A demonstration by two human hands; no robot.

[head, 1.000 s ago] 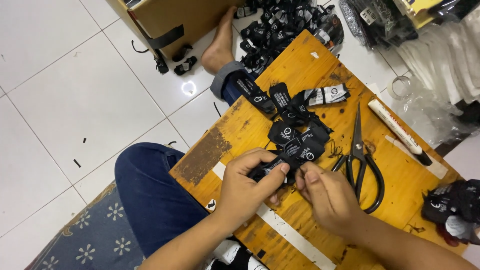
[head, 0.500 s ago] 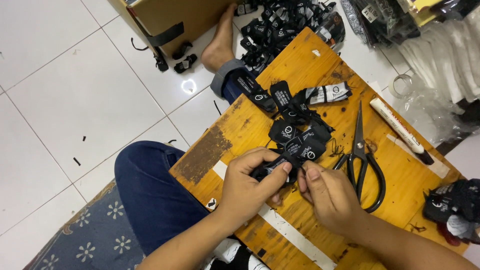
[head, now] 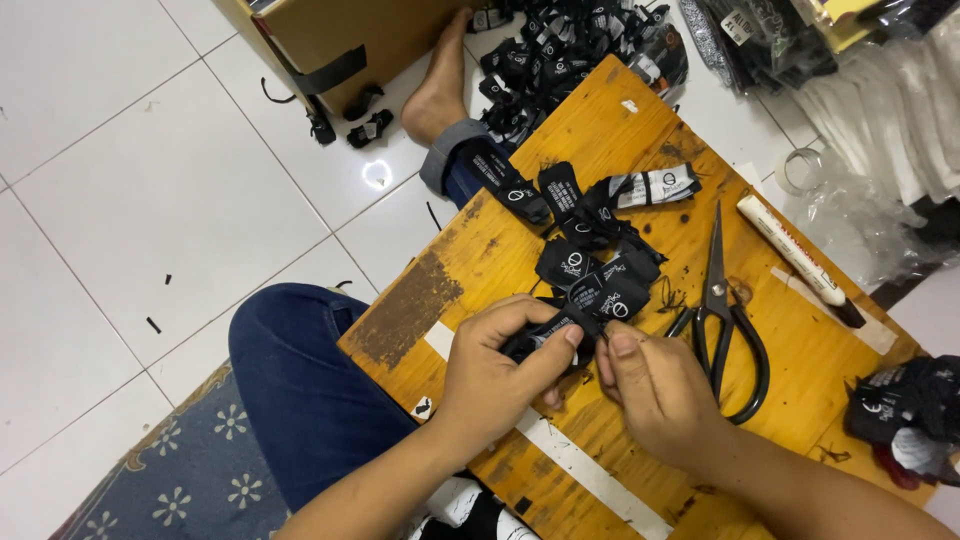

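Grip: left hand (head: pixel 495 365) and right hand (head: pixel 655 395) pinched shut on one black fabric label (head: pixel 545 335), steadied above wooden counter (head: pixel 480 250) beside scissors (head: pixel 725 320).

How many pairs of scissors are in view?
1. The black scissors lie on the wooden board, just right of the right hand. Others could be hidden under the label piles.

— What setting do I see here?
— I read it as a home workshop on a white tiled floor (head: pixel 130 190): worn wooden work board (head: pixel 600 130), black-handled scissors (head: pixel 725 320), heaps of black woven fabric labels (head: pixel 570 50), brown cardboard box (head: pixel 350 30), blue flowered mat (head: pixel 170 480).
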